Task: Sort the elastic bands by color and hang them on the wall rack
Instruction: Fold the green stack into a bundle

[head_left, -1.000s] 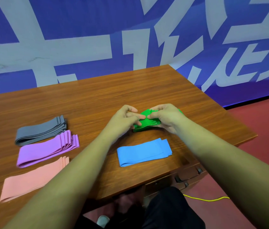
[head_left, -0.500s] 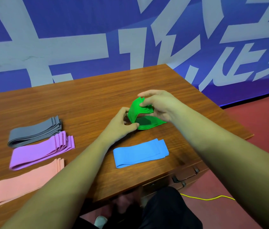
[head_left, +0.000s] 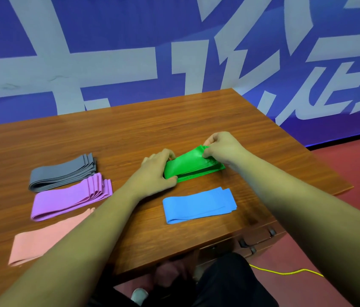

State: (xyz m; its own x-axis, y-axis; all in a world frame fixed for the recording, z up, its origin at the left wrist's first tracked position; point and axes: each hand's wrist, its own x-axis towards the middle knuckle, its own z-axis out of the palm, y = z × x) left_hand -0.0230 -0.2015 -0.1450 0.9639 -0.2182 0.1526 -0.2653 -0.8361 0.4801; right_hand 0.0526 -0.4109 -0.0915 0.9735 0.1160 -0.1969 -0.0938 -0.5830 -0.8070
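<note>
Blue bands [head_left: 199, 204] lie near green bands [head_left: 191, 166]; left forearm [head_left: 99, 220] overlaps pink bands [head_left: 42, 242].

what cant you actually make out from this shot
- The wall rack: nowhere in the head view.
- Flat pink elastic bands: the left forearm crosses over their right end, so the count is unclear.
- Folded green elastic bands: the left hand and right hand cover both ends, so the number of layers is unreadable.
- How many green layers the right hand pinches: hidden by its own curled fingers.
</note>
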